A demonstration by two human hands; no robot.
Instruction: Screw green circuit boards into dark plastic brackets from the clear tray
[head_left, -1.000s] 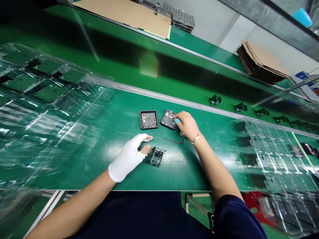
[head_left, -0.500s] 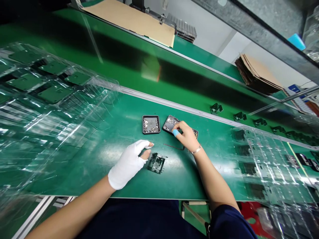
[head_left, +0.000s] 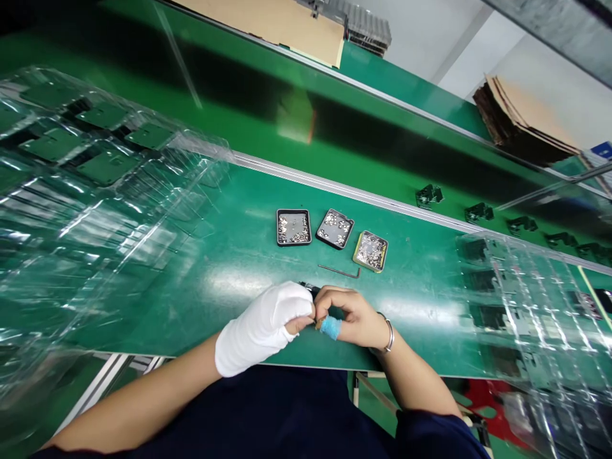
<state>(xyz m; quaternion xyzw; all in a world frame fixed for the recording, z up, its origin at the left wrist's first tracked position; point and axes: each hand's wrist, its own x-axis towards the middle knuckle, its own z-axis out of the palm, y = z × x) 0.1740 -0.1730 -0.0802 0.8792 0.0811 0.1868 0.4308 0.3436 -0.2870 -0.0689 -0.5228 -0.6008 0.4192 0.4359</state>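
Note:
My left hand (head_left: 270, 325), in a white glove with bare fingertips, is closed, thumb against fingers. Its tips meet those of my right hand (head_left: 354, 319), which is pinched and has a blue wrap on one digit. Something tiny may be between the fingertips; I cannot make it out. A dark metal assembly (head_left: 310, 288) shows just behind the hands, mostly hidden by them. Beyond lies an L-shaped hex key (head_left: 338, 272). Three small trays of shiny metal parts stand farther back: a left tray (head_left: 295, 224), a middle tray (head_left: 338, 236) and a right tray (head_left: 368, 268).
Clear plastic blister trays (head_left: 157, 210) holding green plates cover the left side. More clear trays (head_left: 521, 306) with dark parts stand at the right. Dark metal assemblies (head_left: 430, 196) sit in a row behind the metal rail (head_left: 335, 185). Cardboard sheets (head_left: 526, 121) are stacked at the back right.
My right hand has left the small trays and come down to my left hand. My left hand has moved right, over the dark assembly, and its fingers have closed. The view has shifted slightly.

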